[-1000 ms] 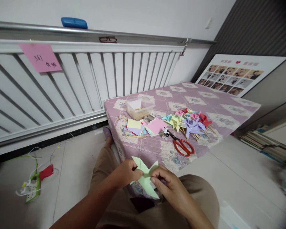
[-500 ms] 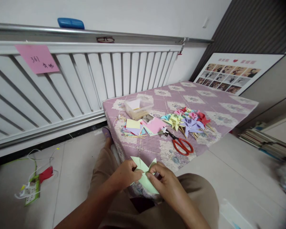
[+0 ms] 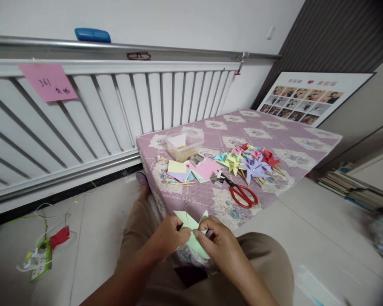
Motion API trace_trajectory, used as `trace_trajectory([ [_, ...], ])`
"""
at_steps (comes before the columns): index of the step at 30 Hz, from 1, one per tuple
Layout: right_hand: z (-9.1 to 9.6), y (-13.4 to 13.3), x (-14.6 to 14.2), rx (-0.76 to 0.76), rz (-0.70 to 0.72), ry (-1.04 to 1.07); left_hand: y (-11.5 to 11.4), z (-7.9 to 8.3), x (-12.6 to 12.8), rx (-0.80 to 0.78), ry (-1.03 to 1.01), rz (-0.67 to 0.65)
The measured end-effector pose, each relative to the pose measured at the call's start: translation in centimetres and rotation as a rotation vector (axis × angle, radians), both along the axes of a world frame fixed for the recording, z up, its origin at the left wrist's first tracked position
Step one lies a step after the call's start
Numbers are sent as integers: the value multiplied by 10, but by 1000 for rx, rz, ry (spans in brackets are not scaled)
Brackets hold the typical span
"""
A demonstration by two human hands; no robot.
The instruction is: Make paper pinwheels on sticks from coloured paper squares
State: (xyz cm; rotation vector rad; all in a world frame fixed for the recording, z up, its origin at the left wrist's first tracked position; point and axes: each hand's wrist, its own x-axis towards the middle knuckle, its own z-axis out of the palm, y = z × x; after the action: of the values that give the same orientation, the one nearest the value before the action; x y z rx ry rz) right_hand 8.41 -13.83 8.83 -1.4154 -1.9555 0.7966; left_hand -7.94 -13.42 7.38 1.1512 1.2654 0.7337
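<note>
Now, from the head view, the left hand [image 3: 167, 237] and right hand [image 3: 218, 246] are both pinching the pale green folded paper [image 3: 191, 231] between thumb and fingertips, just off the near edge of the purple tablecloth [image 3: 207, 197]. Pressing each crease flat with corners aligned looks wise, since the paper is sitting right between the two pinches.

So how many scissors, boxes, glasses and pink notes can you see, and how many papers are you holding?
Red-handled scissors: 1
Clear plastic box: 1
Glasses on the rail: 1
Pink note on the radiator: 1
Green paper held by the left hand and right hand: 1
Total: 5
The pinwheels overlap too much to count.
</note>
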Motion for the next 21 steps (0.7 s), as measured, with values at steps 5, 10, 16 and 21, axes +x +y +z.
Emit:
trace_trajectory([
  [5,-3,-1,-2,10,-53,36,-1,-6,0,58,26,-15],
  [10,-17,-1,-6,-102,-181,235,-1,-8,1,-4,5,37],
  [16,-25,-1,-14,-217,-167,504,-4,1,5,-36,-50,79],
  [21,-25,-1,-15,-129,-187,482,-4,1,6,-52,-43,102],
])
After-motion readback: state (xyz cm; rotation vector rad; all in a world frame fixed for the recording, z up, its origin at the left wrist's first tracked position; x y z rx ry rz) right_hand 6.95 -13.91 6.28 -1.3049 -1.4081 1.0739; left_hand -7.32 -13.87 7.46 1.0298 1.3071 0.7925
